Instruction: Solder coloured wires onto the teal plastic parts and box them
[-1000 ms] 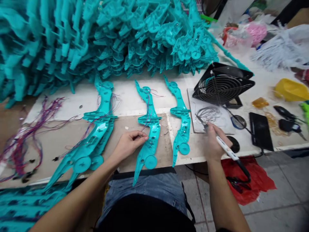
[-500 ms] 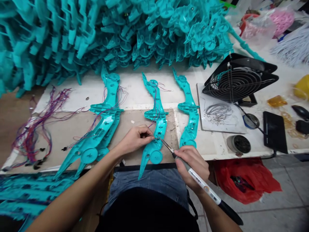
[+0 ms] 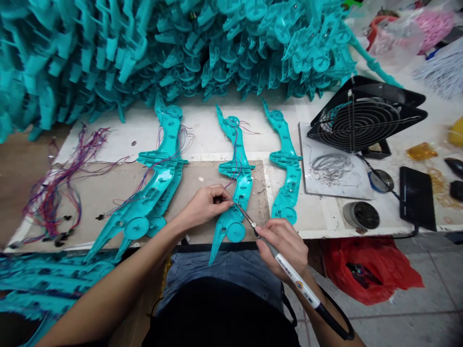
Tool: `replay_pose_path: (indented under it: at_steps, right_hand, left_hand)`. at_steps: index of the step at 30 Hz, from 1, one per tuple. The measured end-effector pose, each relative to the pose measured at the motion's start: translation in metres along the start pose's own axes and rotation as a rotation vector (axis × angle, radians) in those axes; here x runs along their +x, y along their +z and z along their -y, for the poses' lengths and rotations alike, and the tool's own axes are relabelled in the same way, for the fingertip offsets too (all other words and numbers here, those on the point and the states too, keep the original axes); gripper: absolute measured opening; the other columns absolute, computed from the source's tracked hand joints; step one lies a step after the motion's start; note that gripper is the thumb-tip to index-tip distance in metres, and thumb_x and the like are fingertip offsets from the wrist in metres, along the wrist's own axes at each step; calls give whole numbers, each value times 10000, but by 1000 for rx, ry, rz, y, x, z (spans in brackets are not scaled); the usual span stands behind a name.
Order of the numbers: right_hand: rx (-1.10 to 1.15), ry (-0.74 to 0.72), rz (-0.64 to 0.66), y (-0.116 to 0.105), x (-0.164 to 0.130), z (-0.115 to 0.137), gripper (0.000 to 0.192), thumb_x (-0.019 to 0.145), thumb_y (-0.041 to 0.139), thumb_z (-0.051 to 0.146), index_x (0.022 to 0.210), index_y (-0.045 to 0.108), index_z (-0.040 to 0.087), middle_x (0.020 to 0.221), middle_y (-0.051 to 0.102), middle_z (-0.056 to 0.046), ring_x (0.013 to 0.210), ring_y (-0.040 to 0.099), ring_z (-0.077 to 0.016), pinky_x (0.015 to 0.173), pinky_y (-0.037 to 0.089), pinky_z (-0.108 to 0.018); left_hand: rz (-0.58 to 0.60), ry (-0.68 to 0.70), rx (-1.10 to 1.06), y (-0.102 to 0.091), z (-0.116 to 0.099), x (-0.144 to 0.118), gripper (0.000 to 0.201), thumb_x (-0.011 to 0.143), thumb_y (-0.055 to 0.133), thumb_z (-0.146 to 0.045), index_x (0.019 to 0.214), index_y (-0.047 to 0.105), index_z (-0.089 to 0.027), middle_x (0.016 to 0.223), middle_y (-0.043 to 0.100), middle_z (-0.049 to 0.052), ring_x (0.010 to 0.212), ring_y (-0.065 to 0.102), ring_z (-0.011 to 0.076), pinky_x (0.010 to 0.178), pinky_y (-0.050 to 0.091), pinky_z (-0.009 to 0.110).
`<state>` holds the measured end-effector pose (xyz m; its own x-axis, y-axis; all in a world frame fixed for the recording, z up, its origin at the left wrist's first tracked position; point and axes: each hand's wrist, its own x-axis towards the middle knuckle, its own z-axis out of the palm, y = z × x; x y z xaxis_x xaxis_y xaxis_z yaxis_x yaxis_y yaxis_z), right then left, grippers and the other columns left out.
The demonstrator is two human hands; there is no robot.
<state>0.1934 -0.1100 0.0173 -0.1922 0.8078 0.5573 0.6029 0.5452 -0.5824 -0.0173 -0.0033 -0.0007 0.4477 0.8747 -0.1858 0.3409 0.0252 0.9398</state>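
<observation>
A curved teal plastic shell point(image 3: 243, 185) lies in front of me, with thin red and purple wires running down it. My left hand point(image 3: 208, 205) is closed in a pinch at its left side, where the wires lead in; the fingers hide the wire ends. In my right hand point(image 3: 284, 246) is a soldering iron point(image 3: 292, 274), held like a pen. Its metal tip touches or nearly touches the shell just beside my left fingertips. Another teal shell point(image 3: 287, 180) lies to the right, without visible wires. Two overlapping teal shells point(image 3: 159, 180) with wires lie to the left.
A huge heap of teal shells point(image 3: 217, 48) fills the back. Loose wires point(image 3: 54, 207) lie at the left. On the right are a black fan point(image 3: 358, 120), a white board point(image 3: 325, 166) with solder wire, a round tin point(image 3: 361, 215) and a black device point(image 3: 417, 197). Below hangs a red bag point(image 3: 372, 270).
The soldering iron's tip has shifted slightly left, closer to my left fingertips. My right hand has moved a little left with it. The whole view has shifted slightly.
</observation>
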Motion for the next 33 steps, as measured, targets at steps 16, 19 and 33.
replay_pose_path:
  at_steps: [16, 19, 33]
  right_hand:
    - [-81, -79, 25, 0, -2, 0, 369, 763, 655, 88, 1107, 654, 221, 705, 633, -22, 774, 625, -181, 677, 566, -319]
    - [-113, -86, -3, -6, -1, -2, 340, 780, 653, 87, 1103, 653, 192, 731, 637, -40, 797, 622, -183, 677, 565, -314]
    - [-32, 23, 107, 34, 58, -22, 317, 880, 594, 160, 1191, 581, 218, 997, 701, -54, 956, 615, -186, 846, 531, -338]
  left_hand:
    - [-2, 55, 29, 0, 0, 1, 115, 765, 655, -253, 700, 659, -159, 693, 578, 11, 656, 495, 126, 624, 377, 246]
    - [6, 59, 50, 0, 1, 1, 119, 772, 647, -258, 712, 656, -156, 702, 586, 11, 660, 497, 128, 615, 383, 246]
    - [15, 49, -8, 2, 1, 1, 93, 751, 603, -227, 702, 630, -152, 666, 536, -6, 626, 463, 113, 575, 371, 233]
